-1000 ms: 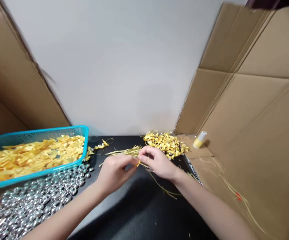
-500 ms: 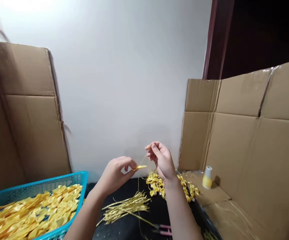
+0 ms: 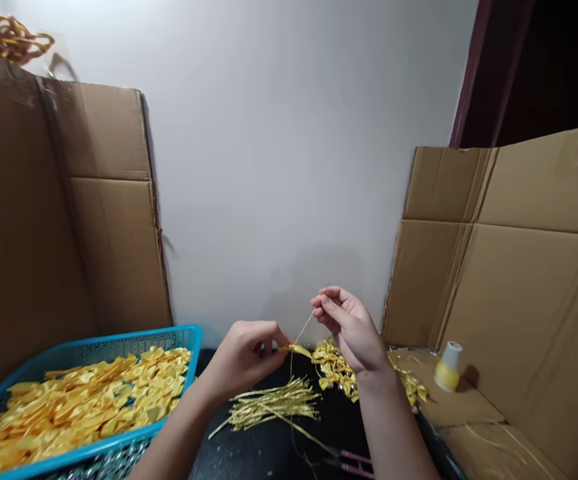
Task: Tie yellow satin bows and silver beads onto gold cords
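Observation:
Between thumb and fingers, my left hand (image 3: 251, 353) pinches a small yellow satin bow (image 3: 301, 350) above the table. My right hand (image 3: 351, 327) is raised to the right of it, its fingertips closed on a thin needle (image 3: 327, 285) whose tip pokes out at the top. A fine gold strand (image 3: 305, 325) runs taut from the bow up to those fingers. Another thin thread hangs below the bow. Under the hands lies a bundle of cut gold cords (image 3: 279, 405). Beyond my right wrist is a pile of finished bows with beads (image 3: 336, 370), partly hidden by the arm.
A blue plastic basket (image 3: 196, 347) full of yellow bows stands at the left. Pink-handled snips (image 3: 355, 463) lie near my right forearm. A yellow thread spool (image 3: 449, 368) stands on cardboard at the right. Cardboard panels (image 3: 111, 247) flank the black tabletop (image 3: 241, 460).
Both hands, together at the cords a second ago, have lifted and separated, my right hand drawing the strand up from the bow. The view has tilted up, then turned slightly left.

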`<state>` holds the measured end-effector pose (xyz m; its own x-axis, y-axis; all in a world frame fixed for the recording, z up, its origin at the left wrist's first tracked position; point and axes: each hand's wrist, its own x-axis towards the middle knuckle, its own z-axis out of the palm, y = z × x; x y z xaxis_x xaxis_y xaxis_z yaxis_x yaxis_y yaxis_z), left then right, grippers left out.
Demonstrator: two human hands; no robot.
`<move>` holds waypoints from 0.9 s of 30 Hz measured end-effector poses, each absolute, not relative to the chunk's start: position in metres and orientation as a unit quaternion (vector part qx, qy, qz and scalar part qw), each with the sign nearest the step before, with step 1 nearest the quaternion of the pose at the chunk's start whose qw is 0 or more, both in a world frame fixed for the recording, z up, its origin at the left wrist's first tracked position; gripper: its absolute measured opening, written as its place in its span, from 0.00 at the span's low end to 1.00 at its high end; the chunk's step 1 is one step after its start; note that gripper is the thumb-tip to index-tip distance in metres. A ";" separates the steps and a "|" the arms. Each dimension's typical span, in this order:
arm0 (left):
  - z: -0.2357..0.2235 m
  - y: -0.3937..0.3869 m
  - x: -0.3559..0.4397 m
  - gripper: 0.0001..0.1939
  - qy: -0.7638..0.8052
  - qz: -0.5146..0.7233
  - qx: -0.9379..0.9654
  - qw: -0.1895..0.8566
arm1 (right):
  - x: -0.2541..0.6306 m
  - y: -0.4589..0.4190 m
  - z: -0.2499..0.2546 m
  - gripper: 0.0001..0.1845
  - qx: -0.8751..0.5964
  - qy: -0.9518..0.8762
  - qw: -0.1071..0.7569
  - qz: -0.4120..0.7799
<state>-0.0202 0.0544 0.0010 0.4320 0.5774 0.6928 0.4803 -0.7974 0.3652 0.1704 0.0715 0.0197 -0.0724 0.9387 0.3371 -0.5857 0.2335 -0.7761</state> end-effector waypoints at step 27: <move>-0.037 0.099 -0.018 0.10 0.342 0.301 0.886 0.086 | 0.284 0.021 0.059 0.31 -0.020 -0.159 0.979 0.128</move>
